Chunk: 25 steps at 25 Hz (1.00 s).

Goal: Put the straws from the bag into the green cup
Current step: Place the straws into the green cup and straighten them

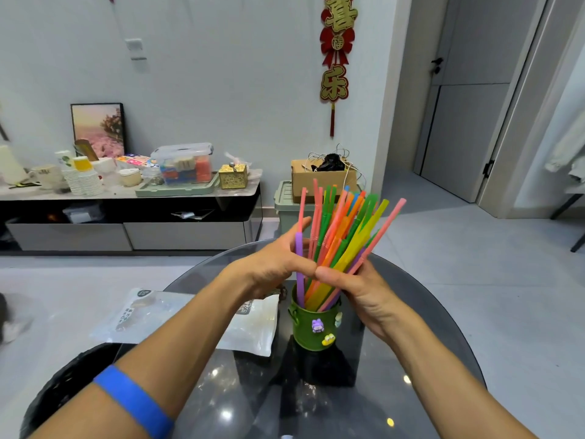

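A bundle of several coloured straws (343, 229) stands with its lower ends inside the green cup (311, 327) on the dark glass table (316, 400). The straws fan out upward and lean right. My left hand (278, 264) touches the bundle from the left, fingers stretched along a purple straw. My right hand (357, 286) cups the bundle from the right, just above the cup's rim, thumb pressed to the front. The two thumbs meet in front of the straws. The clear plastic bag (190, 318) lies flat on the table left of the cup.
A black round object (66, 378) sits at the lower left by the table. Behind the table stand a green bin (289, 210) with a cardboard box (319, 179) on it and a low cabinet (126, 217) crowded with cups and containers.
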{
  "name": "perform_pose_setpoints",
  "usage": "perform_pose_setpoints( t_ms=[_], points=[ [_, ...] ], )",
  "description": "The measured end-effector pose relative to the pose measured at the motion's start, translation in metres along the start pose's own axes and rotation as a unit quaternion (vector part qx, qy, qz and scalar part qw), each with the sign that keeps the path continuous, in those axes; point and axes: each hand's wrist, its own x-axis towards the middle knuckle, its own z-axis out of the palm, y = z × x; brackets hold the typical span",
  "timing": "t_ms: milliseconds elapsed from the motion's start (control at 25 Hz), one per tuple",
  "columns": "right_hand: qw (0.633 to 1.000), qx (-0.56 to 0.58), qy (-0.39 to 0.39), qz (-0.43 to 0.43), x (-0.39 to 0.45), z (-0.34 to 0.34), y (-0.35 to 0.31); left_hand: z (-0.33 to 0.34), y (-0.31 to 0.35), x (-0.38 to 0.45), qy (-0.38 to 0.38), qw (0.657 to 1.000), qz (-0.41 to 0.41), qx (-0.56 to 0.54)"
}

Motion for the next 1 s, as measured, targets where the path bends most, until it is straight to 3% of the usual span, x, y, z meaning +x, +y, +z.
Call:
perform_pose_setpoints(
  t_ms=[120, 240, 400, 560, 760, 880, 1000],
  points=[
    [0.998, 0.006, 0.064, 0.009, 0.004, 0.006, 0.001, 0.017, 0.000, -0.007, -0.018, 0.996, -0.001, 0.092],
    [0.988, -0.068, 0.135, 0.014, 0.006, 0.020, 0.002, 0.037, -0.006, -0.002, 0.082, 0.989, 0.030, 0.116],
    [0.985, -0.033, 0.161, -0.044, 0.016, 0.025, -0.019, 0.034, -0.002, 0.016, 0.169, 0.978, 0.106, 0.060],
    [0.991, -0.030, 0.128, -0.030, 0.010, 0.022, -0.016, 0.033, -0.007, 0.007, 0.108, 0.990, 0.065, 0.059],
    [0.990, -0.045, 0.134, -0.008, 0.011, 0.019, -0.005, 0.035, -0.019, 0.004, 0.128, 0.989, 0.059, 0.054],
    [0.977, -0.123, 0.176, -0.005, 0.011, 0.028, -0.002, 0.041, -0.011, 0.005, 0.108, 0.984, 0.090, 0.106],
    [0.967, -0.213, 0.140, -0.018, 0.011, 0.033, -0.018, 0.031, -0.006, 0.000, 0.107, 0.985, 0.114, 0.069]
  ],
)
